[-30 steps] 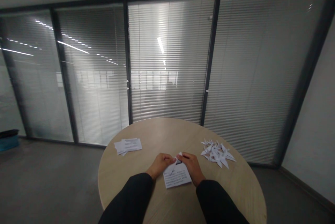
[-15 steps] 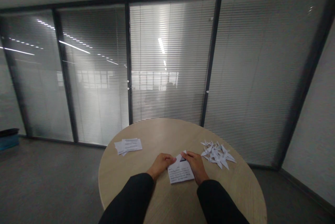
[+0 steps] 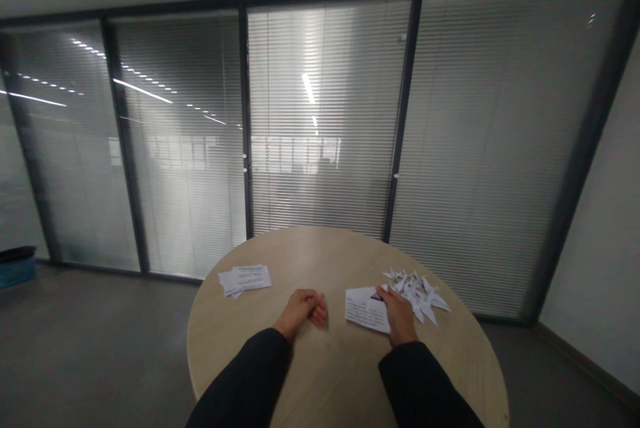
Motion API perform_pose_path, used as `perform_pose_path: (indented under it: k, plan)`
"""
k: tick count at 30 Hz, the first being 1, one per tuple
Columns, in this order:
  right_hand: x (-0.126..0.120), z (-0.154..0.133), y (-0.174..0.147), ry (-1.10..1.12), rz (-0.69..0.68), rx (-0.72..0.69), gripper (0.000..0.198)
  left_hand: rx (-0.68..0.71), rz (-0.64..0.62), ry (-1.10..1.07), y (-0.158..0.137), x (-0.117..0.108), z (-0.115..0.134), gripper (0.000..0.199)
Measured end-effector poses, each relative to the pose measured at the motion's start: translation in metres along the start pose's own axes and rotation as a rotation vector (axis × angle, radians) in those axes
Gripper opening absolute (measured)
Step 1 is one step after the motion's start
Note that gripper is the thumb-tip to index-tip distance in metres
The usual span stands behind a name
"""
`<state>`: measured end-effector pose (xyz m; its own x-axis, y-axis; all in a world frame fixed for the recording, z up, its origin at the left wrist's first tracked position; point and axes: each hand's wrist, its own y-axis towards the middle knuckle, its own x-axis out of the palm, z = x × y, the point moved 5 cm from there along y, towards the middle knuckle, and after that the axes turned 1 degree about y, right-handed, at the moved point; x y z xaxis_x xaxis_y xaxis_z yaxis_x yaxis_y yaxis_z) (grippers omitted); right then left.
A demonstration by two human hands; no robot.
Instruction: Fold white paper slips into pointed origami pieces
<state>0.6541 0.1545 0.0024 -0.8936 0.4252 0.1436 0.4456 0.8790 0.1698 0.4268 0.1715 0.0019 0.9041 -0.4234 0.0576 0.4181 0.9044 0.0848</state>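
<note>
Pinched at its right side, the printed paper sheet [image 3: 365, 309] sits between your right hand's [image 3: 401, 319] thumb on top and fingers that seem to be underneath. Your left hand [image 3: 306, 311] rests loosely curled, a little apart from the sheet's left edge, with nothing visible in its grasp.

Ahead of you stands a dark-framed glass partition with blinds [image 3: 320, 205], over a grey floor [image 3: 100, 341]. Before it is your round wooden table [image 3: 315, 258]; a blue bin with a black rim [image 3: 17, 272] is off to the far left. On the tabletop, a heap of pointed origami pieces [image 3: 417, 293] lies just beyond your right hand, and a few loose printed sheets [image 3: 247, 278] overlap one another beyond your left.

The sheet you hold is in front of you, between your hands, near the heap; whether its lower edge touches the wood, you cannot tell from this angle. A dark patch [image 3: 376, 297] shows beside your thumb.

Expect the paper to be very light, bendy and quick to crease, with little tendency to slip from dry fingertips. Hold it by its margins, with light pressure; its free left edge offers the clearest second hold.
</note>
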Motion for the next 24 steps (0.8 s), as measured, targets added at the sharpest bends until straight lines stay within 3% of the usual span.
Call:
perform_pose_path:
  k: [2, 5, 7, 10, 14, 18, 24]
  plan:
    - [0.002, -0.002, -0.002, -0.040, -0.017, 0.015, 0.030, 0.037, 0.108, -0.022, 0.004, -0.009, 0.000, 0.058]
    - [0.029, -0.008, -0.017, -0.113, -0.273, 0.006, 0.031, 0.081, 0.179, -0.002, 0.006, -0.012, 0.000, 0.063]
    - [0.048, -0.009, -0.029, -0.141, -0.416, 0.008, 0.031, 0.083, 0.133, 0.050, 0.005, -0.006, -0.001, 0.065]
    - [0.066, -0.006, -0.041, -0.189, -0.544, 0.006, 0.030, 0.033, -0.038, 0.134, 0.001, 0.010, -0.005, 0.061]
    - [0.070, -0.004, -0.042, -0.274, -0.506, -0.120, 0.028, -0.037, -0.185, 0.154, -0.002, 0.023, -0.013, 0.058]
    - [0.069, -0.004, -0.041, -0.335, -0.446, -0.188, 0.025, -0.028, -0.074, 0.114, 0.003, 0.014, -0.016, 0.056]
    - [0.066, -0.004, -0.037, -0.177, -0.395, -0.189, 0.030, 0.049, 0.075, -0.027, 0.005, 0.002, -0.007, 0.052]
